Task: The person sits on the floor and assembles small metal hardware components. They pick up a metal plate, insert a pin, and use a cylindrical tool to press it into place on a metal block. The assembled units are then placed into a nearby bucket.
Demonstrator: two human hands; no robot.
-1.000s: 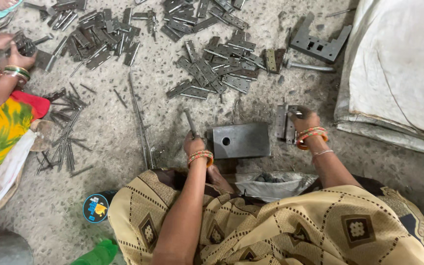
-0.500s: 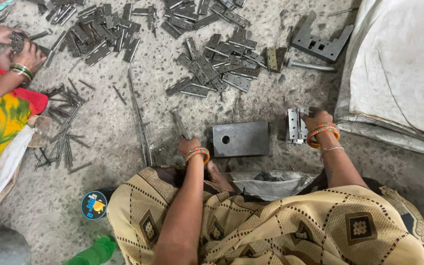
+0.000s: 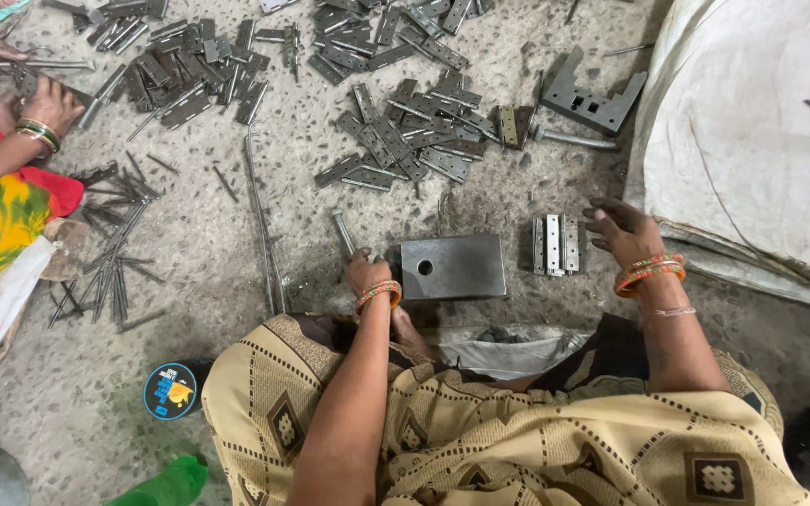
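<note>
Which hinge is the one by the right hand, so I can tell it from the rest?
Start at the steel block with a round hole on the floor in front of the person. Just right of it, beside the right hand, lies the hinge. It lies alone, opened flat and paler than the dark hinges in the heap farther up.

A floor workshop: metal hinges (image 3: 396, 131) and pins (image 3: 110, 272) heaped on concrete

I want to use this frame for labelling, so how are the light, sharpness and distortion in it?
Head view: soft, even light with only faint shadows under the metal block and hinge pieces; no strong glare; the left hand and right hand look fairly sharp; wide-angle stretch shows toward the edges, as at the white sack.
</note>
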